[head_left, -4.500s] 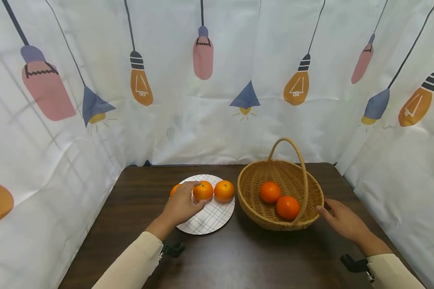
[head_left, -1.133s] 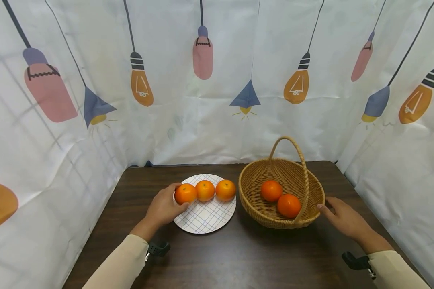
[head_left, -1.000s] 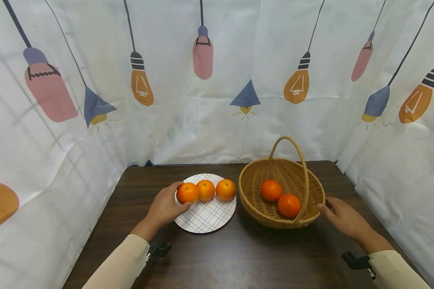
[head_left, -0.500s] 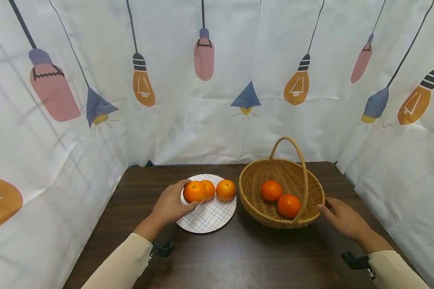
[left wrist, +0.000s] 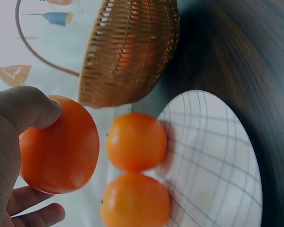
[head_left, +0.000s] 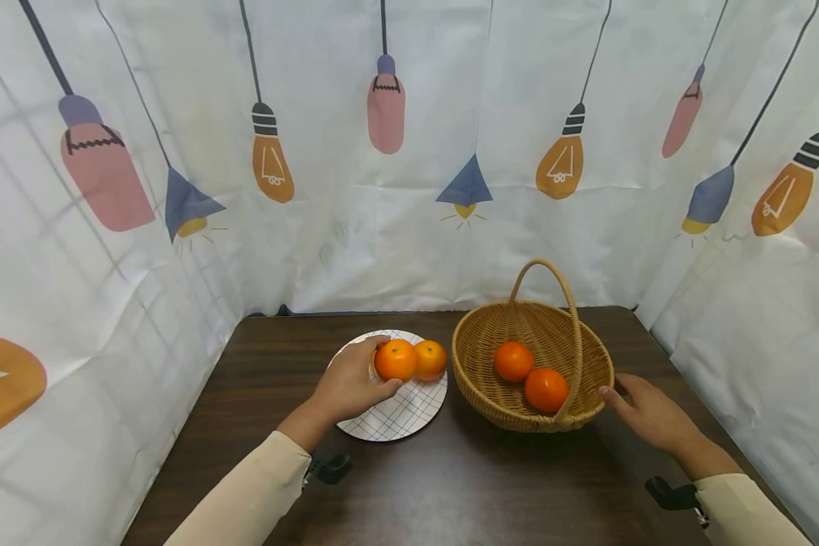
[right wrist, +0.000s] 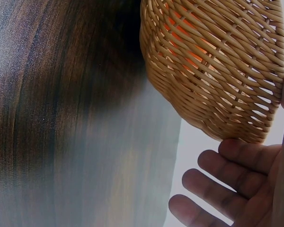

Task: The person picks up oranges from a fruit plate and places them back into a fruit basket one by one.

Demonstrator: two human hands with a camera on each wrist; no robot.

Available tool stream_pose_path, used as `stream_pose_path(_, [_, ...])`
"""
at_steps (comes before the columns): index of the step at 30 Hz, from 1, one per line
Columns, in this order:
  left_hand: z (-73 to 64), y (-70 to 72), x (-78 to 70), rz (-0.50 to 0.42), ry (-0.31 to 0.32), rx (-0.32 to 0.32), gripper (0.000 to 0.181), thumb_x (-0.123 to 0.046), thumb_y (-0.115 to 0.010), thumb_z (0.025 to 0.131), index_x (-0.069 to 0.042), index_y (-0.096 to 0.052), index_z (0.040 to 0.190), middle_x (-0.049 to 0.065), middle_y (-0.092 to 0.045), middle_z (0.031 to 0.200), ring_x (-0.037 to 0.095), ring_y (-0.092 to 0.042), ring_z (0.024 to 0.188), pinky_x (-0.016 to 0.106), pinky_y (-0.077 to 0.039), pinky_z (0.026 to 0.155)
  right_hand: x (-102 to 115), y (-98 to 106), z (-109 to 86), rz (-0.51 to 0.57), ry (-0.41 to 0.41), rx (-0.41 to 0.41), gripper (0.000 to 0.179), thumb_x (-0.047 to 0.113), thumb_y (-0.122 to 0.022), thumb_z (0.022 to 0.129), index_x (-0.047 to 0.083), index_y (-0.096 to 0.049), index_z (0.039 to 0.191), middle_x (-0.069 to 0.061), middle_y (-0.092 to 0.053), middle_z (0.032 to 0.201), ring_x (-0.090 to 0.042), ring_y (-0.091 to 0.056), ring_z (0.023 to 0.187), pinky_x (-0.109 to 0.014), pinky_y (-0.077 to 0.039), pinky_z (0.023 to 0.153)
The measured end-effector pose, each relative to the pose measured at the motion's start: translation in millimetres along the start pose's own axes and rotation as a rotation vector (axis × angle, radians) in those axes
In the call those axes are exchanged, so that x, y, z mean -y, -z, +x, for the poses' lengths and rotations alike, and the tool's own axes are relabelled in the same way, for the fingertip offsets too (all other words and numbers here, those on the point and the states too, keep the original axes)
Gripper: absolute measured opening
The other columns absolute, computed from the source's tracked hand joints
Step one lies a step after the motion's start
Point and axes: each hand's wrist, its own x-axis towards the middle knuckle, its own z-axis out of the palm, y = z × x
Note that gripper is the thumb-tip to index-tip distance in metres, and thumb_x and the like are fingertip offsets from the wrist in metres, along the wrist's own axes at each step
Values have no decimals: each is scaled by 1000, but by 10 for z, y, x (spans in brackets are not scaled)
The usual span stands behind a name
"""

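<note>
Now the left hand (head_left: 350,384) has carried its orange (head_left: 396,360) nearer the basket (head_left: 543,340)

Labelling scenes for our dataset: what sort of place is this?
Probably a staged recording booth: lamp-printed white fabric sheeting surrounds three sides of a dark-brown wood-grain table, and two black wrist-worn devices are in view.

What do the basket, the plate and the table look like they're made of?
Basket: seemingly wicker or rattan, slightly glossy; strands visibly woven. Plate: smooth, white and grid-printed; maybe ceramic or melamine, hard to tell. Table: wood or wood-look laminate, semi-glossy, from dark grain and sheen.
</note>
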Motion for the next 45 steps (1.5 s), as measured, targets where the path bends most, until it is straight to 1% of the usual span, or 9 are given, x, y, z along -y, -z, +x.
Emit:
stream_pose_path(5, [63,-29,-153,-23,1,14,73,-39,-85,78,-16,-57,141,2,-66,122,24,-60,107,44,-49,90,23,19,5,0,-11,6,64,44,-45,109,-10,-48,143,-35,-52,138,-54,-52,124,-69,-43,94])
stream_pose_path(9, [104,-41,-258,-34,-19,29,72,-40,-84,79,-16,-57,141,1,-66,122,23,-60,106,42,-50,89,24,24,6,-6,-20,11,66,45,-44,109,-10,-47,144,-36,-51,139,-55,-51,125,-70,-43,94])
stream_pose_path(12, [134,-55,-306,-33,-39,35,73,-41,-84,79,-16,-56,142,1,-66,120,22,-60,103,41,-50,87,16,13,3,-11,-22,14,66,45,-44,109,-11,-47,144,-36,-51,139,-55,-51,124,-70,-43,94])
stream_pose_path(16, [166,-78,-348,-22,-68,27,73,-40,-84,79,-15,-56,142,1,-67,116,21,-59,98,40,-49,84,20,4,-2,-10,-22,16,65,44,-44,109,-11,-48,143,-37,-51,138,-55,-51,124,-70,-43,93])
stream_pose_path(19, [181,-86,-376,-16,-84,26,74,-41,-84,79,-14,-56,142,1,-67,117,21,-59,97,40,-49,85,16,3,0,-8,-22,13,65,44,-44,109,-10,-48,143,-36,-52,138,-55,-51,124,-70,-43,94])
stream_pose_path(22, [197,-88,-410,-17,-87,31,75,-42,-84,79,-14,-55,143,2,-67,120,21,-59,99,40,-49,86,4,3,8,-9,-19,9,65,45,-44,109,-10,-48,144,-36,-51,138,-55,-51,124,-70,-43,94])
stream_pose_path(30, [257,-84,-487,-12,-101,40,75,-43,-83,79,-14,-55,142,4,-66,121,24,-61,103,42,-50,86,-6,7,14,-1,5,-4,63,42,-44,109,-10,-48,144,-35,-52,138,-55,-52,124,-70,-43,94])
stream_pose_path(38, [311,-107,-560,-26,-121,51,74,-43,-80,81,-14,-54,143,4,-65,126,23,-61,106,42,-50,86,6,8,-1,-1,-5,4,64,43,-44,109,-11,-47,144,-37,-51,138,-56,-52,123,-70,-44,92])
stream_pose_path(45, [353,-138,-591,-4,-110,53,73,-44,-79,82,-17,-54,144,2,-64,127,22,-60,107,41,-51,84,13,17,11,-4,-8,7,64,42,-44,109,-10,-46,145,-37,-50,140,-56,-50,125,-71,-42,94])
